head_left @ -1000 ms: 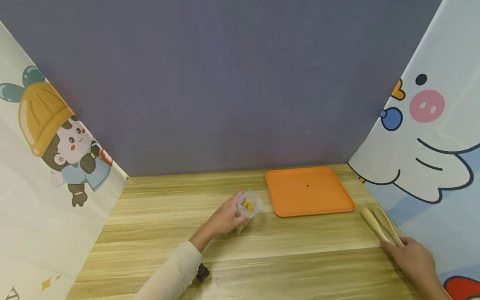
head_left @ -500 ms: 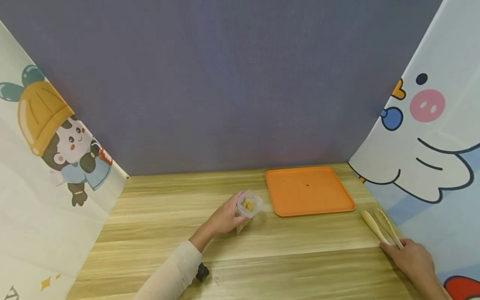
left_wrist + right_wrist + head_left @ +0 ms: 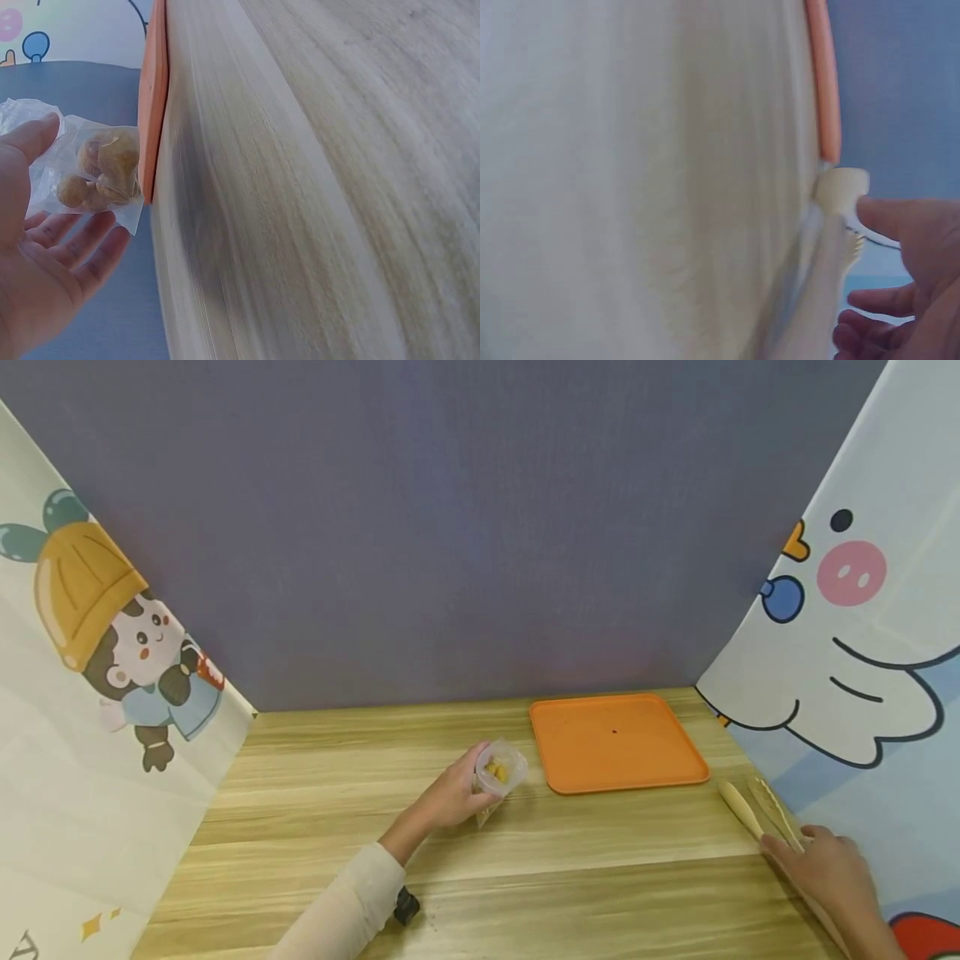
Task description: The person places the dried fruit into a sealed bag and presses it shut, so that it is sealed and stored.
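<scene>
My left hand (image 3: 450, 791) grips a clear plastic bag (image 3: 124, 208) between thumb and fingers. Its round mouth faces up in the head view, and several rounded yellow-brown food pieces (image 3: 109, 161) show inside. A pair of pale tongs (image 3: 740, 810) lies on the table at the right, its two arms spread apart. Over the near end of the tongs is my right hand (image 3: 832, 868). In the right wrist view its thumb and fingers stand apart, with the thumb tip overlapping the head of one tong arm; no tong arm shows between them.
An orange tray (image 3: 618, 743) sits at the back right of the wooden table (image 3: 337, 760), with a small dark speck on it. A small black object (image 3: 406, 906) shows beside the left sleeve. A grey panel (image 3: 480, 527) stands behind, with cartoon-printed sheets at both sides.
My right hand has loosened from the tongs, whose arms have spread wider apart on the table. The left hand and the bag have stayed almost still.
</scene>
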The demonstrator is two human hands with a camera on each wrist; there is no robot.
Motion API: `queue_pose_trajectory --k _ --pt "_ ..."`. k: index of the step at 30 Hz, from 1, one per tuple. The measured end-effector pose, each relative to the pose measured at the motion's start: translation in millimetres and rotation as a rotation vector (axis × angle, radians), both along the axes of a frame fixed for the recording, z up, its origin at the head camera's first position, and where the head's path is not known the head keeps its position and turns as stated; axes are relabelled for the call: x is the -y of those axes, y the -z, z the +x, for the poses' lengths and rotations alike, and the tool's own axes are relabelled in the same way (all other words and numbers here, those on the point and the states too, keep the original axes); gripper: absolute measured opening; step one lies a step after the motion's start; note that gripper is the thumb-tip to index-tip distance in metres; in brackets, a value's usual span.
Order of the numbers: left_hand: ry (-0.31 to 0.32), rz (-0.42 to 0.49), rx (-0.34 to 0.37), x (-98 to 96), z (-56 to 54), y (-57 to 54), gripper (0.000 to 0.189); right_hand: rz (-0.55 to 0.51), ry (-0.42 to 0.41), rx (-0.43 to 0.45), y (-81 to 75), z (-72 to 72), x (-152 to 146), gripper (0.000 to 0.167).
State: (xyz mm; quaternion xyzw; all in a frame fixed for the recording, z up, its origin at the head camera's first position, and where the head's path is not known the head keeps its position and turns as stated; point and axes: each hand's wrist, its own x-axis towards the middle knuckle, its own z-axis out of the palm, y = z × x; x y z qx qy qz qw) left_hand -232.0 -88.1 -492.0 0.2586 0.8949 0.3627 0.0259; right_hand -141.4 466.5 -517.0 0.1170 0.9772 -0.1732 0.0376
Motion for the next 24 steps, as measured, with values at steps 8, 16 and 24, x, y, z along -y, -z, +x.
queue_pose_trajectory --k 8,16,24 --pt "0.019 0.052 0.034 -4.0 0.2 -2.6 0.086 -0.019 -0.039 -0.416 -30.8 -15.6 37.8 0.049" --pt "0.082 0.201 0.135 -8.3 2.4 -3.8 0.083 -0.067 -0.237 -0.628 -51.5 -39.3 87.7 0.030" --pt "0.146 0.340 0.266 -9.9 2.8 -5.4 0.081 -0.132 -0.437 -0.689 -60.1 -67.2 139.3 0.024"
